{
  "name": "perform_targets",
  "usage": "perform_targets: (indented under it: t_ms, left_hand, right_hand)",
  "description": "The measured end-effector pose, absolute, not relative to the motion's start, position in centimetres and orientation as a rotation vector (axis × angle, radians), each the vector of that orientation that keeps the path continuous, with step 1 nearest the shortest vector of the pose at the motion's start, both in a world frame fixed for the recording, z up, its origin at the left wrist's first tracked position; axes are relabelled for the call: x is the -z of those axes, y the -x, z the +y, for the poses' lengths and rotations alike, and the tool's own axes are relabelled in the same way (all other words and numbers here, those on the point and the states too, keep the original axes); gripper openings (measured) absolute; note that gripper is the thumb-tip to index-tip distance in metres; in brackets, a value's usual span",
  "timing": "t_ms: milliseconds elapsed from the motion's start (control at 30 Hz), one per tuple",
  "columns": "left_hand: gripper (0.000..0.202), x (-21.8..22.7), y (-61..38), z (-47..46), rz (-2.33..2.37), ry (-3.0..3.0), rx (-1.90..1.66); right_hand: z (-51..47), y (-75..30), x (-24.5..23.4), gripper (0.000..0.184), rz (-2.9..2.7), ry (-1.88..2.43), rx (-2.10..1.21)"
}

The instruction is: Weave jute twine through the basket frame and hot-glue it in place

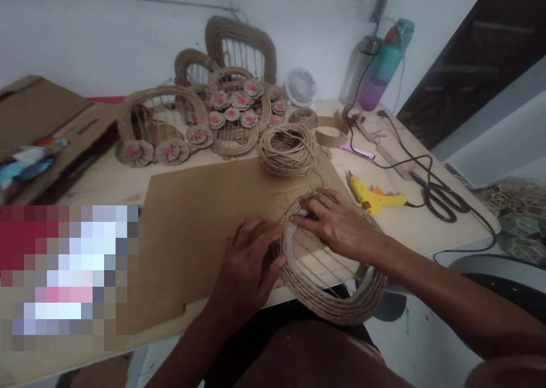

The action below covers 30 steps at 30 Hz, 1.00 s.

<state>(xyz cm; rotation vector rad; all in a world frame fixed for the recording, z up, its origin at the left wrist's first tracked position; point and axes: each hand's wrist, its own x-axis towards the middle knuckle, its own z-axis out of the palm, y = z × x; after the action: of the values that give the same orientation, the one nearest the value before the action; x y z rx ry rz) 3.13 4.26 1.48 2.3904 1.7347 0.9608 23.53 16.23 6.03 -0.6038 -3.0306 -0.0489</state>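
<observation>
A round frame (341, 311) wrapped in rows of brown twine rests at the table's front edge, partly over my lap. Its inner rim is pale, and several cords stretch across the opening. My right hand (336, 223) grips the far rim, with fingers bent over the twine and thumb inside. My left hand (249, 257) holds the left side of the rim between thumb and fingers. Loose twine runs from near my right fingers toward a big twine coil (288, 152) behind the frame. The right fingertips partly hide the twine under them.
A cardboard sheet (205, 206) covers the table's middle. To the right lie a yellow glue gun (375, 197), black scissors (446, 200) and a trailing cable. Twine baskets with paper flowers (241, 100), a small white fan (301, 86) and a bottle (386, 64) stand at the back.
</observation>
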Motion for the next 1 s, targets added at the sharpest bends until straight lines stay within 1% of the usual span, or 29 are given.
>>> perform_targets:
  t_ms: [100, 300, 500, 733, 800, 900, 1000]
  left_hand:
    - [0.034, -1.4, -3.4, 4.4, 1.726, -2.438, -0.944]
    - [0.029, -1.6, -3.4, 4.6, 1.729, -2.426, -0.912]
    - [0.035, -1.7, -3.8, 5.2, 1.725, -2.380, -0.910]
    - [0.032, -1.3, -4.4, 5.6, 1.746, -2.311, -0.895]
    - [0.030, -1.5, -4.2, 5.5, 1.714, -2.217, -0.914]
    - [0.032, -1.9, -4.0, 5.4, 1.680, -2.058, -0.991]
    - [0.034, -2.4, -4.0, 5.6, 1.717, -2.027, -1.030]
  right_hand:
    - [16.3, -23.6, -5.9, 0.035, -3.017, 0.584, 0.048]
    - [16.3, -23.6, -5.8, 0.034, -2.995, 0.542, 0.077]
    - [16.8, -23.9, -5.7, 0.037, -2.969, 0.589, -0.052]
    - [16.7, -23.9, -5.5, 0.030, -2.968, 0.565, -0.051]
    - [16.9, -23.9, -5.5, 0.030, -2.967, 0.576, -0.093]
    - [17.4, -24.2, -5.6, 0.033, -2.878, 0.615, -0.247]
    - [17.8, -24.7, -5.6, 0.036, -2.743, 0.682, -0.354]
